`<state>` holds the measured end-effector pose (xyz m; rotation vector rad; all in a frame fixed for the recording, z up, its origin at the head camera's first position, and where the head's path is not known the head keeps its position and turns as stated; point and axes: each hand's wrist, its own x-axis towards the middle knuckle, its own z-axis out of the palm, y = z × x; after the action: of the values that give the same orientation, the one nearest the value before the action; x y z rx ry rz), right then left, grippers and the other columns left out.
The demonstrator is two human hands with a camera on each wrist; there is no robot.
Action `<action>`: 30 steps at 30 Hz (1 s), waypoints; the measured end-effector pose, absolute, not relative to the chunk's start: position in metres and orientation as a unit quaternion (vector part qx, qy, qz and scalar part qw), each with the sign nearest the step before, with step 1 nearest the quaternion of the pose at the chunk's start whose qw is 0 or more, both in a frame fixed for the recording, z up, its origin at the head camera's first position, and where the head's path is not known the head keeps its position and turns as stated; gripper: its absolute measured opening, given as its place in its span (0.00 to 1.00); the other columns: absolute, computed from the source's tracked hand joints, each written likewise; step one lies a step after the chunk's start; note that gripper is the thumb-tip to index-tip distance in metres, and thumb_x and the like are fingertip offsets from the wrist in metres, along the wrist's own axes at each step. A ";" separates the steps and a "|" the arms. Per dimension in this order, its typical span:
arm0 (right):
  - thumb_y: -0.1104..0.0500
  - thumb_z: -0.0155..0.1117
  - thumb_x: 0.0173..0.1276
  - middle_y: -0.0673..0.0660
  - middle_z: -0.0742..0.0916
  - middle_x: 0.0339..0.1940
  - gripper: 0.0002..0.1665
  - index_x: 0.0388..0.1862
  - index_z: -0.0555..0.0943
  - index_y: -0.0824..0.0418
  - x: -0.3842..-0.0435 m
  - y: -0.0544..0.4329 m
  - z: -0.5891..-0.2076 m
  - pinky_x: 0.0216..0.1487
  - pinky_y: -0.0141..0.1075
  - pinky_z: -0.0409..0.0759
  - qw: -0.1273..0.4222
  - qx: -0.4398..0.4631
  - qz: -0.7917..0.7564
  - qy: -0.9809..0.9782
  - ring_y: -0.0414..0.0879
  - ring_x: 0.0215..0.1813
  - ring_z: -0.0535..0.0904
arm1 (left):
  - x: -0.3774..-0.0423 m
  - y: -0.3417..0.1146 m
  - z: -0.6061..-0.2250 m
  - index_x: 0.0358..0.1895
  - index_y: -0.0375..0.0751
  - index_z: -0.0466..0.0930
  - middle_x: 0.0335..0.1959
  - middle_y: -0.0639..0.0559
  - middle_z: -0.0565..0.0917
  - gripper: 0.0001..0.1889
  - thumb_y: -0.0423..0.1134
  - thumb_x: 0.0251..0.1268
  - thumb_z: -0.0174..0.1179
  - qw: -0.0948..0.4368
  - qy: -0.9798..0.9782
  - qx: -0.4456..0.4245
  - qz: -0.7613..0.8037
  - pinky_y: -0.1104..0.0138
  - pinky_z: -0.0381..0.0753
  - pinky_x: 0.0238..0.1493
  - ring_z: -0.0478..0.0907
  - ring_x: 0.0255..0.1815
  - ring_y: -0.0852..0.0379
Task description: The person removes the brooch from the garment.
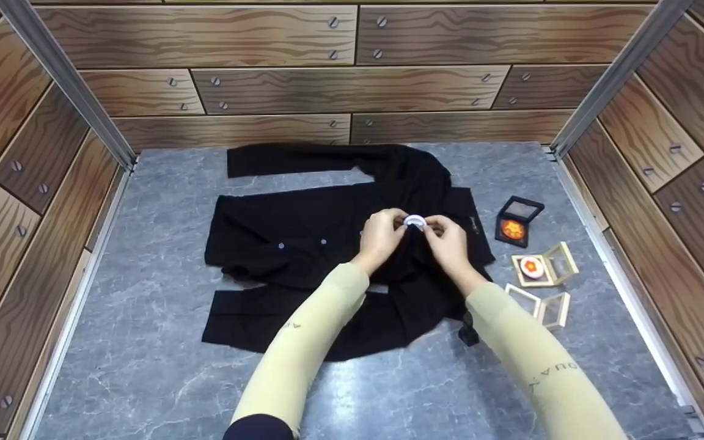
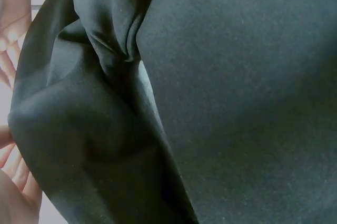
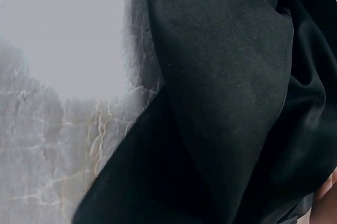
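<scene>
A black long-sleeved jacket (image 1: 291,214) with small bluish buttons lies spread flat, its collar end toward the right. Over its upper part, my left hand (image 1: 381,235) and right hand (image 1: 450,244) face each other and pinch a small round white badge (image 1: 414,220) from opposite sides. The badge shows as a pale curved rim; its face is hidden. Folds of the jacket (image 2: 105,108) fill most of the left wrist view, with parts of hands at its left edge. In the right wrist view, draped jacket cloth (image 3: 221,76) covers the middle and right.
To the right stand a black open case (image 1: 520,220) with an orange disc, a pale wooden open case (image 1: 544,269) with a white and red flower disc, and another open pale case (image 1: 552,308). Wood-patterned walls (image 1: 352,91) enclose the grey marbled table (image 1: 162,342).
</scene>
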<state>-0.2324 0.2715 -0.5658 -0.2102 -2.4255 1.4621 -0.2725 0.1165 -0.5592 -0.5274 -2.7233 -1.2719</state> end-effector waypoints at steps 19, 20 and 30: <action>0.71 0.61 0.73 0.73 0.91 0.45 0.12 0.50 0.85 0.76 -0.237 0.268 -0.569 0.42 0.17 0.74 0.136 -0.106 0.501 -0.848 0.46 0.44 0.87 | -0.276 0.118 -0.560 0.50 0.44 0.92 0.46 0.51 0.94 0.09 0.35 0.71 0.67 0.044 -0.895 -0.167 -0.411 0.62 0.86 0.55 0.91 0.50 0.53; 0.71 0.61 0.73 0.73 0.91 0.45 0.12 0.50 0.85 0.76 -0.237 0.268 -0.569 0.42 0.17 0.73 0.137 -0.108 0.501 -0.847 0.47 0.44 0.87 | -0.276 0.118 -0.561 0.50 0.43 0.92 0.46 0.51 0.94 0.09 0.35 0.71 0.67 0.045 -0.894 -0.168 -0.412 0.62 0.86 0.55 0.90 0.49 0.54; 0.71 0.61 0.73 0.74 0.91 0.47 0.13 0.50 0.85 0.77 -0.239 0.265 -0.568 0.42 0.17 0.73 0.136 -0.125 0.512 -0.839 0.39 0.42 0.84 | -0.276 0.117 -0.560 0.50 0.42 0.92 0.46 0.50 0.94 0.09 0.36 0.74 0.64 0.053 -0.893 -0.175 -0.412 0.63 0.87 0.53 0.90 0.47 0.53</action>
<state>-0.2387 0.2646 -0.5682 -0.3620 -2.4290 1.4835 -0.2760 0.1171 -0.5597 -0.5323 -2.7136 -1.2532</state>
